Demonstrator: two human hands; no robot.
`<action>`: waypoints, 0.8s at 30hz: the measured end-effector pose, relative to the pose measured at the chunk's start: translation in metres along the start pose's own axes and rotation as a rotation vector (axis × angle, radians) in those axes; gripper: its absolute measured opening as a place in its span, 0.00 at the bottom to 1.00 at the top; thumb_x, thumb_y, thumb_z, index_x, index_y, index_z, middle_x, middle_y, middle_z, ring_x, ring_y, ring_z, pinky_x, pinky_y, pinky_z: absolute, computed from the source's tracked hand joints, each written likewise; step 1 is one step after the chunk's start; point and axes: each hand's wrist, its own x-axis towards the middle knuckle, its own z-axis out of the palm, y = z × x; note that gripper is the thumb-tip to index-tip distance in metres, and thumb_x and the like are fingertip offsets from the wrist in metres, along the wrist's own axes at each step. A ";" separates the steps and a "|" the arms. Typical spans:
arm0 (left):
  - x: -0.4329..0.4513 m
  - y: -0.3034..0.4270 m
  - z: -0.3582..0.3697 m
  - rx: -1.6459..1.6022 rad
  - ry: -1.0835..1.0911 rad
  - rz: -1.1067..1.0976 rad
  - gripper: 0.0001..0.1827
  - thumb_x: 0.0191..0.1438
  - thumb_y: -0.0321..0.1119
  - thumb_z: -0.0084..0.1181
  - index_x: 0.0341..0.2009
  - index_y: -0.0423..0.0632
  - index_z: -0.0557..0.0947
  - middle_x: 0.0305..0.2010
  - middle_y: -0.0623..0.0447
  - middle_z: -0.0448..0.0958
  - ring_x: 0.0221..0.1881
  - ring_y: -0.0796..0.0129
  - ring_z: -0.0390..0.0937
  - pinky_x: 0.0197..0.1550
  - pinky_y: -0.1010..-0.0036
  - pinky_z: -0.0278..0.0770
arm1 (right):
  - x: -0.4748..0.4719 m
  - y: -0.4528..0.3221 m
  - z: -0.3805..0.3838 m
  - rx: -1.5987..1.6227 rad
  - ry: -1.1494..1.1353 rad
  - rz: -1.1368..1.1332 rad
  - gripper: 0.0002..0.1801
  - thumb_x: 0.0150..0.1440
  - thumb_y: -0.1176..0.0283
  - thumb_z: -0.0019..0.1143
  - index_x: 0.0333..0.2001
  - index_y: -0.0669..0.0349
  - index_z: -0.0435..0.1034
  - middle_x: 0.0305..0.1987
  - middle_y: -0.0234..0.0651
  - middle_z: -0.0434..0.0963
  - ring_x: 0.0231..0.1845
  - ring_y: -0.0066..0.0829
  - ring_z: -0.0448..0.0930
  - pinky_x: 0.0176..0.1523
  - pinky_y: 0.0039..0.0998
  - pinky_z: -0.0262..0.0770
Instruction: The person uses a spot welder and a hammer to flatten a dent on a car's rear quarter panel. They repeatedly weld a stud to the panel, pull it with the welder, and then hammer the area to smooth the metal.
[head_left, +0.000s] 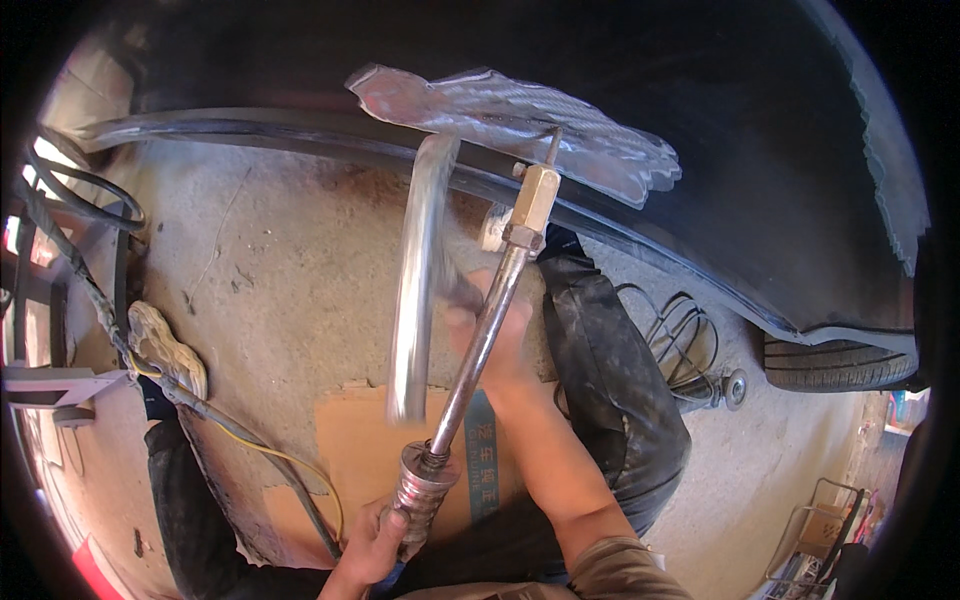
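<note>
My left hand (371, 536) grips the ribbed metal lower end of a slide hammer dent puller (480, 337). Its steel shaft slants up to a brass-coloured hex holder, and the thin tip meets a patch of ground bare metal (517, 120) on a dark car body panel (735, 127). A row of small marks runs along the patch, left of the tip. Behind the shaft, my right hand (499, 322) is closed around the handle of a body hammer (420, 277). The hammer's long metal head is motion-blurred, and its upper end lies near the panel's lower edge.
Flattened cardboard (360, 435) lies on the concrete floor between my legs. A cable bundle with a yellow wire (247, 442) crosses at left. On the right are a corded power tool (720, 388), a car tyre (840, 364) and a wire-framed rack (817, 532).
</note>
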 end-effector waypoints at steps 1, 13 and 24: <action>0.000 0.000 0.000 0.006 0.002 -0.002 0.34 0.58 0.62 0.47 0.38 0.36 0.72 0.21 0.57 0.68 0.18 0.78 0.63 0.19 0.81 0.60 | 0.000 0.000 0.000 0.027 0.005 -0.071 0.17 0.41 0.71 0.72 0.25 0.66 0.68 0.16 0.42 0.69 0.18 0.43 0.75 0.22 0.35 0.70; 0.000 0.004 0.003 -0.022 0.015 -0.012 0.35 0.57 0.63 0.49 0.39 0.35 0.71 0.21 0.57 0.67 0.18 0.77 0.63 0.19 0.81 0.60 | 0.004 0.000 -0.001 -0.073 0.041 0.274 0.14 0.43 0.73 0.68 0.24 0.65 0.67 0.17 0.43 0.70 0.19 0.44 0.76 0.23 0.36 0.70; -0.001 0.007 0.005 0.007 0.040 -0.003 0.35 0.57 0.63 0.49 0.39 0.35 0.71 0.21 0.58 0.67 0.18 0.78 0.63 0.19 0.81 0.59 | 0.003 -0.001 0.002 -0.030 -0.010 0.162 0.16 0.43 0.72 0.69 0.22 0.63 0.65 0.16 0.42 0.69 0.17 0.43 0.74 0.21 0.35 0.69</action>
